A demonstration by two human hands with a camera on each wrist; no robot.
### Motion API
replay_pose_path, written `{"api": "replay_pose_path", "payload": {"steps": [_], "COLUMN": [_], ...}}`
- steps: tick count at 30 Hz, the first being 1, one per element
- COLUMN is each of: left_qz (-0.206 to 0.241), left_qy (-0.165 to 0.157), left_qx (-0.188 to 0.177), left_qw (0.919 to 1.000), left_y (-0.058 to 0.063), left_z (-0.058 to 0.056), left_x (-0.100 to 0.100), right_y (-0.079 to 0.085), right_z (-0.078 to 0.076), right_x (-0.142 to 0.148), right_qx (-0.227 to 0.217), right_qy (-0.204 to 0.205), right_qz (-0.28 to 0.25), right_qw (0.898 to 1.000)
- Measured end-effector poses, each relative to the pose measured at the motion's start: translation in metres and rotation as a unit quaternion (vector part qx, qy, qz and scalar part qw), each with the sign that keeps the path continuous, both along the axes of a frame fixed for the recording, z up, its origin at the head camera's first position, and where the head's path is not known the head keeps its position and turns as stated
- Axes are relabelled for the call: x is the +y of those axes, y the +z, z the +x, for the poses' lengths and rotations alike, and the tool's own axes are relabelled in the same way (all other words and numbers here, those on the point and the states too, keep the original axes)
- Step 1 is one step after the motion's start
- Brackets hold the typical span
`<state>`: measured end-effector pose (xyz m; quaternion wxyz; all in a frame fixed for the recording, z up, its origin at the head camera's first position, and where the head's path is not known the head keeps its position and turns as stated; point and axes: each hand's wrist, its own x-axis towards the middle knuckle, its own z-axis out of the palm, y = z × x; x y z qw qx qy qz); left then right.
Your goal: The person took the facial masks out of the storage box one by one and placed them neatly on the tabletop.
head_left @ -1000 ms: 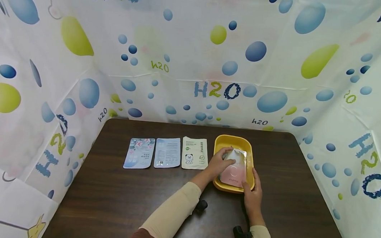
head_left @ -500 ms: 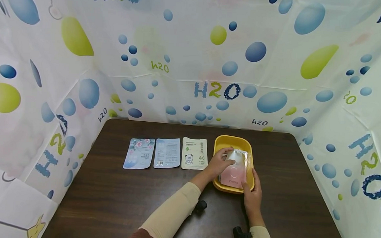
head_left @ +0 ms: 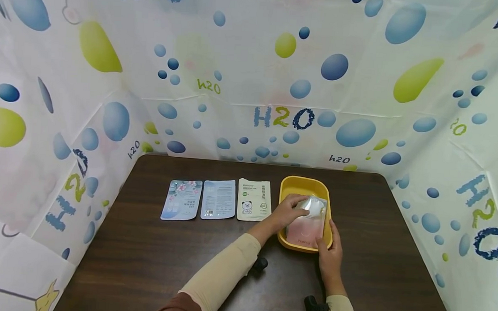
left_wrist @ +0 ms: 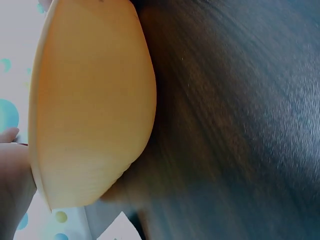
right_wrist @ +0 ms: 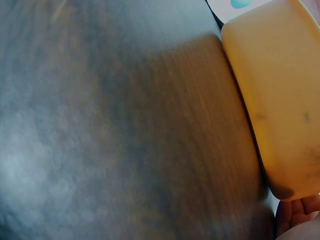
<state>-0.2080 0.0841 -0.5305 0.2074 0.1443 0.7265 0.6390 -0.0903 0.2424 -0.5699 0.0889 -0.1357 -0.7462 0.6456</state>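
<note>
A yellow tray (head_left: 302, 181) sits on the dark wooden table (head_left: 142, 262), right of centre. A pink and silver pouch (head_left: 308, 226) lies in it. My left hand (head_left: 290, 209) curls its fingers over the pouch's top end. My right hand (head_left: 328, 242) pinches the pouch's near right corner at the tray's front rim. The left wrist view shows the tray's outer wall (left_wrist: 90, 110) close up, with a bit of my left hand (left_wrist: 12, 175). In the right wrist view, the tray's wall (right_wrist: 280, 100) fills the right side above the table (right_wrist: 125, 125).
Three flat pouches lie in a row left of the tray: a floral blue one (head_left: 182, 200), a pale blue one (head_left: 219, 199) and a cream one with a bear (head_left: 254, 200). Bubble-print sheeting (head_left: 278, 82) walls in the table on three sides.
The pouch has sunk from a raised tilt to lie lower and flatter in the tray. Both hands have stayed on it and barely shifted.
</note>
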Motion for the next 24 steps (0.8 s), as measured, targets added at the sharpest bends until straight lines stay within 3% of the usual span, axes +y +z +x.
{"api": "replay_pose_path", "payload": {"steps": [8, 17, 24], "left_qz": [0.007, 0.021, 0.043], "left_qy": [-0.019, -0.045, -0.037], "left_qx": [0.016, -0.011, 0.009], "left_qw": [0.9997, 0.9987, 0.9983], "left_y": [0.004, 0.008, 0.009], "left_z": [-0.005, -0.006, -0.005], "left_x": [-0.005, -0.012, -0.015], "right_y": [0.0, 0.002, -0.012], "right_z": [0.0, 0.0, -0.003], "right_x": [-0.001, -0.002, 0.002], "right_qx": [0.013, 0.006, 0.012], "right_qy": [0.003, 0.003, 0.001], "right_qz": [-0.009, 0.002, 0.001], "right_qw": [1.0, 1.0, 1.0]}}
